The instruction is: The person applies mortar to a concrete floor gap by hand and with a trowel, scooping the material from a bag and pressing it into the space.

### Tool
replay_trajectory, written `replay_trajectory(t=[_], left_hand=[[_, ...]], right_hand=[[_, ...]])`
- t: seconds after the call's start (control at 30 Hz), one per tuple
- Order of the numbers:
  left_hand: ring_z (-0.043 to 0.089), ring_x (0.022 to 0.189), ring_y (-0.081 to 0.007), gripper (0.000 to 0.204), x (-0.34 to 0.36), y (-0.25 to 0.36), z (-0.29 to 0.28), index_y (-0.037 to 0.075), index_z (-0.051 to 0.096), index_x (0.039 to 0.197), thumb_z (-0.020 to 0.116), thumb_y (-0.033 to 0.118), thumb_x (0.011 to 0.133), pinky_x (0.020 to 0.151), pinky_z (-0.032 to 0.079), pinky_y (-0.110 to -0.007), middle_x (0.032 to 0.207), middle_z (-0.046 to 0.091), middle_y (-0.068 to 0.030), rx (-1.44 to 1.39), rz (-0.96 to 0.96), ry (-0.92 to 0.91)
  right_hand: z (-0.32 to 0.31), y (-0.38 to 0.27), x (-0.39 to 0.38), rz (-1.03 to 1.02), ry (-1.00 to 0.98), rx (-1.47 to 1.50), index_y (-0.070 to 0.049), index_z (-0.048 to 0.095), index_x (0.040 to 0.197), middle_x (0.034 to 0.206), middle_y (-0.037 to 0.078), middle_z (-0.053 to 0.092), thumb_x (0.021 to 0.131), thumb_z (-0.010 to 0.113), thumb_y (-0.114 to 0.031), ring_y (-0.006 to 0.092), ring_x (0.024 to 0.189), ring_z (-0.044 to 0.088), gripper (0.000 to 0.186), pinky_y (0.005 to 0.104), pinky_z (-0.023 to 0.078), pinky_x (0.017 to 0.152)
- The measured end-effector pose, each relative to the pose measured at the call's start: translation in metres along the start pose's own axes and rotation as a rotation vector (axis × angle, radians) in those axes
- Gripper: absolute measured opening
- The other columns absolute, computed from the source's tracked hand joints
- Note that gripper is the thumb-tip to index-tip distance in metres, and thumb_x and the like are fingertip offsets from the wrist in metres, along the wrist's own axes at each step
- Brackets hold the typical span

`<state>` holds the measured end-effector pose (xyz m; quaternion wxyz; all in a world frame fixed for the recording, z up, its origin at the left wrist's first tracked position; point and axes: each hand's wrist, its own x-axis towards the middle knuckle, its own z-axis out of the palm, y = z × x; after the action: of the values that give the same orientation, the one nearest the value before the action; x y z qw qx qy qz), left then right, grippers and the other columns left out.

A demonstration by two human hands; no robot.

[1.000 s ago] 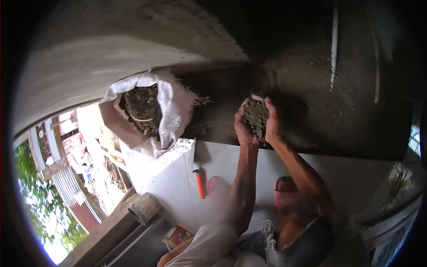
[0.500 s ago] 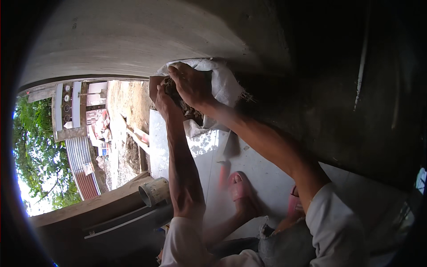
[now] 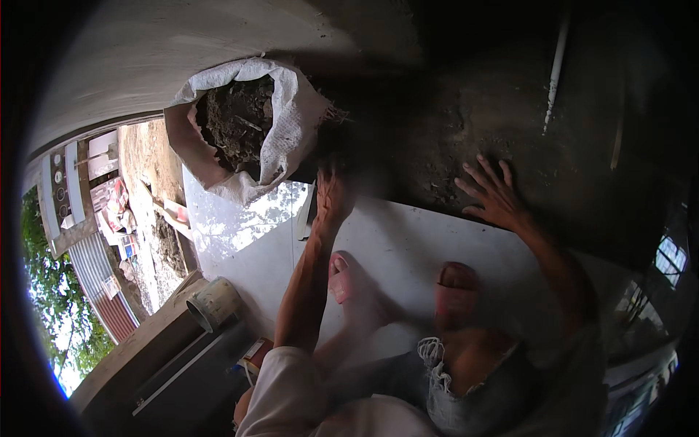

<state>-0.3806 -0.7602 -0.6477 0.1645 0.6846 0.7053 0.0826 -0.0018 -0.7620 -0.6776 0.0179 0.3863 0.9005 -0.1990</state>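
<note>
A white woven sack point(image 3: 295, 127) stands at the far left, its mouth rolled back around dark, clumpy soil or debris point(image 3: 237, 120). Just right of the sack's lower edge, my left hand point(image 3: 335, 195) reaches toward the dark surface, with nothing visible in it. Its fingers point away from me, their tips dim in shadow. My right hand point(image 3: 495, 195) is spread flat over the dirty dark surface point(image 3: 451, 156), near its edge with the pale tiles. A grey metal blade point(image 3: 309, 210) shows in part beside my left wrist; my forearm hides the rest.
Pale floor tiles point(image 3: 255, 266) lie nearer me, with my feet in pink slippers point(image 3: 456, 291). A plain wall point(image 3: 167, 58) rises behind the sack. A grey pipe-like cylinder point(image 3: 212, 304) is at lower left, near an opening to the outdoors.
Both hands have left the sack's mouth, uncovering its contents. My right hand has moved far right onto the dark surface; my left is now beside the sack. The view has shifted right.
</note>
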Motion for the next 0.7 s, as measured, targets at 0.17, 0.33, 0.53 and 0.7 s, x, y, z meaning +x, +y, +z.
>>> replay_trajectory(t=[0.17, 0.33, 0.53, 0.7], left_hand=[[0.043, 0.112, -0.0472, 0.046, 0.012, -0.043, 0.042, -0.007, 0.048, 0.126, 0.050, 0.023, 0.092, 0.095, 0.039, -0.052, 0.119, 0.046, -0.0345, 0.234, -0.169, 0.231], [0.042, 0.116, -0.0482, 0.053, 0.032, -0.015, 0.044, -0.007, 0.046, 0.129, 0.048, 0.031, 0.092, 0.097, 0.040, -0.055, 0.128, 0.042, -0.0349, 0.478, -0.536, -0.266], [0.036, 0.119, -0.0595, 0.067, 0.013, 0.038, 0.063, -0.006, 0.042, 0.135, 0.053, 0.041, 0.088, 0.095, 0.039, -0.064, 0.131, 0.040, -0.0385, -0.241, -0.245, 0.170], [0.044, 0.108, -0.0501, 0.077, 0.002, -0.096, 0.072, -0.007, 0.027, 0.139, 0.063, 0.032, 0.084, 0.089, 0.047, -0.053, 0.124, 0.035, -0.0406, 0.341, -0.244, 0.142]], right_hand=[[0.001, -0.017, 0.035, -0.204, -0.046, -0.010, -0.041, 0.027, 0.150, 0.161, -0.005, 0.014, 0.096, 0.046, -0.051, 0.0256, 0.149, 0.002, 0.058, 0.0654, 0.010, 0.113], [0.005, -0.020, 0.064, -0.422, -0.084, -0.020, -0.037, 0.043, 0.142, 0.160, -0.007, 0.018, 0.097, 0.049, -0.042, 0.0229, 0.150, 0.004, 0.046, 0.0660, 0.010, 0.114], [-0.007, -0.024, 0.104, -0.185, -0.075, 0.035, -0.035, 0.052, 0.135, 0.160, -0.007, 0.019, 0.095, 0.051, -0.043, 0.0215, 0.149, 0.005, 0.041, 0.0675, 0.012, 0.113], [0.014, -0.041, 0.079, -0.302, 0.053, -0.009, -0.042, 0.029, 0.148, 0.162, -0.007, 0.009, 0.093, 0.047, -0.055, 0.0243, 0.150, 0.000, 0.060, 0.0693, 0.017, 0.110]])
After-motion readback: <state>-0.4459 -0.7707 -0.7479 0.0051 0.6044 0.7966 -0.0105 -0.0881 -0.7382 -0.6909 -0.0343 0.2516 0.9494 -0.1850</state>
